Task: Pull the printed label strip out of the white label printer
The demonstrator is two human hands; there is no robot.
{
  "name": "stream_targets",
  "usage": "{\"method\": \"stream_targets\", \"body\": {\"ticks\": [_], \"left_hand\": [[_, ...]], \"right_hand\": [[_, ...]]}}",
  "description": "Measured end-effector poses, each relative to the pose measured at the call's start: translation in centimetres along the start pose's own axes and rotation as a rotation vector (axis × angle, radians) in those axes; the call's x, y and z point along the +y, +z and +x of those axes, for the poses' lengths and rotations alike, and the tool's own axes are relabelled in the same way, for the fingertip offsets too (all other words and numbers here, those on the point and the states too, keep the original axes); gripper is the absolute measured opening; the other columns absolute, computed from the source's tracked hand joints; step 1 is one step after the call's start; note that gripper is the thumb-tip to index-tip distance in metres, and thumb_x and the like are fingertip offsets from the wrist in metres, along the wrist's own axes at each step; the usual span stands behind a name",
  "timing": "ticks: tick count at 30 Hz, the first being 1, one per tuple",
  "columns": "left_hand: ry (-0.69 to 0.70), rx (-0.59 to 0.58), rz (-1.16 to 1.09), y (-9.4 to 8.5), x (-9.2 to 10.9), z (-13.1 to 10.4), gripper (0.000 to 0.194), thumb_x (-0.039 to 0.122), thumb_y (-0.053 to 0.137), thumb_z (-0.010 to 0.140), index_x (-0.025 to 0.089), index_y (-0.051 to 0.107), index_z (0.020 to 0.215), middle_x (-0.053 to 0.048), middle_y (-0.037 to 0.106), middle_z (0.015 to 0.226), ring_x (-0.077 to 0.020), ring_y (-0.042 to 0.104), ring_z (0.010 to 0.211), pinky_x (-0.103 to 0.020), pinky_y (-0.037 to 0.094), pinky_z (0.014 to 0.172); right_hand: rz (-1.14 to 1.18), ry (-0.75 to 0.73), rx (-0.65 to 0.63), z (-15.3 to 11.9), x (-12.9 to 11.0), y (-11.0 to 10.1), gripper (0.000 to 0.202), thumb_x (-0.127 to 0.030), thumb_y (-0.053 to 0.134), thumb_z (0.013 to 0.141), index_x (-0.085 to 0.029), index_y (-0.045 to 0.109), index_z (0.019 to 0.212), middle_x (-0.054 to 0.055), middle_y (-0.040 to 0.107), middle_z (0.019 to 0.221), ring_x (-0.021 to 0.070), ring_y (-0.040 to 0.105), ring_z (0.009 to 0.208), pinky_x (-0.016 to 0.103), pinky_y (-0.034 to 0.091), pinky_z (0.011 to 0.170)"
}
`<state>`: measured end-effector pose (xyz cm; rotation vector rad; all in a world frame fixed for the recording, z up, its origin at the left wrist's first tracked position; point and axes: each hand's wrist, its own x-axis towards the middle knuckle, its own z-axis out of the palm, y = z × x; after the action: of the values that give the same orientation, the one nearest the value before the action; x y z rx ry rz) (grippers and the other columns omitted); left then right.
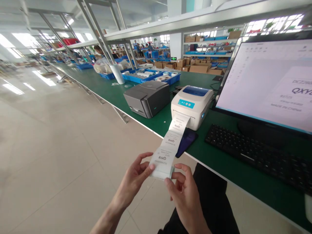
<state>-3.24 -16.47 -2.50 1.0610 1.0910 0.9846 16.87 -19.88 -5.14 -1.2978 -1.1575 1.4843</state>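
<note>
I watch from the head camera as both hands meet on a strip of printed labels (168,146) below the edge of a green workbench (161,122). The strip runs up and away from the fingers, its long axis slanting from its loose end back to the slot of a white label printer (191,109). My left hand (133,182) pinches the strip's lower left corner between thumb and forefinger; my right hand (186,193) pinches the lower edge from beneath, other fingers loosely curled. Both hands sit at the free end, about equally near it. A grey printer (147,97) stands just left of the white one; a keyboard (255,154) and monitor (268,81) lie to the right. Farther down the bench, blue trays (151,77) hold what look like white rolls, too small to tell surely.
</note>
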Motion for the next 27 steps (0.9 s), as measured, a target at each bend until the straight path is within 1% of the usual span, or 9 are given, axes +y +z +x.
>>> {"method": "stream_targets", "body": {"ticks": [4,8,11,13,16,18,21,23,27], "left_hand": [[0.026,0.052,-0.041,0.3,0.1,-0.4,0.056,0.036,0.072,0.102,0.025,0.043,0.150,-0.013,0.069,0.134,-0.0262,0.067,0.110,-0.036,0.055,0.096],[0.043,0.107,-0.064,0.6,-0.1,-1.0,0.061,0.032,0.077,0.099,0.028,0.041,0.148,-0.009,0.075,0.119,-0.0287,0.068,0.115,-0.039,0.055,0.100],[0.052,0.132,-0.030,0.7,-0.5,-1.6,0.073,0.032,0.084,0.093,0.029,0.037,0.148,-0.007,0.077,0.107,-0.0289,0.071,0.105,-0.041,0.059,0.095],[0.049,0.124,0.018,0.9,-0.6,-1.9,0.076,0.036,0.083,0.093,0.029,0.034,0.150,-0.008,0.077,0.108,-0.0278,0.071,0.101,-0.041,0.059,0.094],[0.032,0.110,0.033,1.3,-0.3,-2.0,0.066,0.042,0.074,0.101,0.030,0.034,0.153,-0.008,0.074,0.120,-0.0238,0.068,0.104,-0.034,0.056,0.093],[0.041,0.129,-0.013,1.7,0.1,-2.2,0.066,0.040,0.074,0.100,0.030,0.036,0.153,-0.008,0.073,0.123,-0.0236,0.066,0.107,-0.033,0.055,0.095],[0.038,0.144,-0.045,2.3,0.6,-2.8,0.076,0.035,0.083,0.093,0.028,0.033,0.150,-0.007,0.074,0.114,-0.0254,0.067,0.103,-0.037,0.058,0.093],[0.017,0.120,-0.027,2.4,0.6,-3.2,0.080,0.037,0.084,0.092,0.028,0.031,0.150,-0.009,0.073,0.114,-0.0249,0.066,0.098,-0.037,0.059,0.089],[0.025,0.095,0.019,2.0,0.3,-3.3,0.068,0.046,0.070,0.102,0.029,0.030,0.155,-0.012,0.068,0.128,-0.0259,0.063,0.108,-0.038,0.053,0.096]], "right_hand": [[-0.286,-0.247,-0.003,-0.7,1.7,-0.1,0.047,-0.050,0.058,0.099,-0.016,0.049,0.130,0.010,0.073,0.115,0.0052,0.066,0.074,0.016,0.054,0.073],[-0.102,-0.023,-0.018,-1.5,0.6,-0.3,0.062,-0.062,0.069,0.088,-0.016,0.051,0.125,0.009,0.070,0.118,0.0018,0.054,0.064,0.015,0.048,0.062],[0.085,0.173,-0.108,-1.5,-0.6,-0.5,0.067,-0.072,0.066,0.086,-0.014,0.059,0.120,0.007,0.069,0.108,0.0017,0.047,0.058,0.015,0.041,0.052],[0.066,0.203,-0.131,-1.4,-0.7,-0.8,0.064,-0.072,0.061,0.089,-0.014,0.063,0.116,0.005,0.068,0.095,0.0023,0.045,0.057,0.015,0.038,0.050],[-0.171,-0.059,-0.090,-1.5,-0.4,-1.1,0.045,-0.056,0.056,0.096,-0.013,0.070,0.099,0.005,0.065,0.088,0.0036,0.052,0.070,0.014,0.042,0.066],[-0.274,-0.183,-0.094,-1.7,-0.3,-1.3,0.038,-0.050,0.059,0.095,-0.014,0.071,0.101,0.005,0.064,0.088,0.0032,0.052,0.073,0.014,0.042,0.071],[-0.102,0.047,-0.230,-1.9,-0.7,-1.5,0.057,-0.062,0.063,0.091,-0.016,0.065,0.124,0.002,0.061,0.085,0.0022,0.046,0.062,0.014,0.040,0.060],[0.014,0.167,-0.272,-1.8,-0.9,-1.5,0.063,-0.070,0.057,0.092,-0.015,0.064,0.123,0.003,0.061,0.087,0.0027,0.045,0.060,0.015,0.039,0.054],[-0.246,-0.170,-0.173,-1.9,-0.8,-1.3,0.040,-0.048,0.047,0.102,-0.014,0.067,0.096,0.006,0.063,0.093,0.0048,0.055,0.079,0.013,0.042,0.071]]}}
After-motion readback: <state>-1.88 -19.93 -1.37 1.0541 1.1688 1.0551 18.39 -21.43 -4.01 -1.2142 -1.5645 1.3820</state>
